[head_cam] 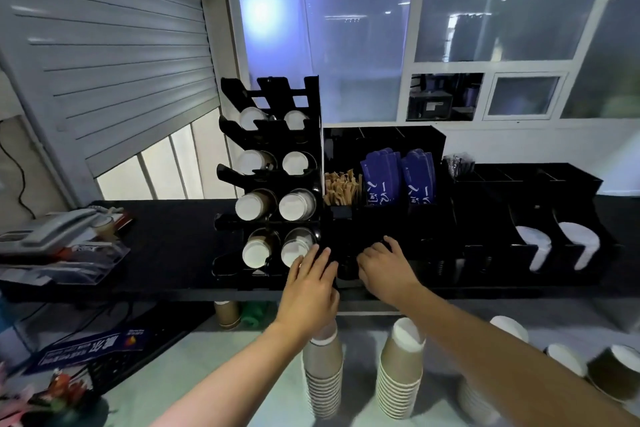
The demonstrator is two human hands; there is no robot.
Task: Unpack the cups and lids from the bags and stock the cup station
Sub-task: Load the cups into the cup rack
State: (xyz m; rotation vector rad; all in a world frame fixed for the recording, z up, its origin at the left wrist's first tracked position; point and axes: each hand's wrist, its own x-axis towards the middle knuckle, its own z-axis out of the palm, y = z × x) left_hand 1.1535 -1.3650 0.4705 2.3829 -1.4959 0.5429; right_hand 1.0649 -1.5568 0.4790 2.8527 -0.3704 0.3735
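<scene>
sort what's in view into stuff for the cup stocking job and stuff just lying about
For the job:
black cup rack
left cup stack
right cup stack
white lids in their holder

Just lying about:
telephone
brown sticks
blue packets
blue sign

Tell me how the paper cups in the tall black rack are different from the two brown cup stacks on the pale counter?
The paper cups in the tall black rack lie on their sides, white round ends facing us; the two brown cup stacks stand upright. The rack cups sit in separate slots on the black counter, farther away; the stacks stand loose on the pale counter, closer. Both are nested paper cups.
</scene>
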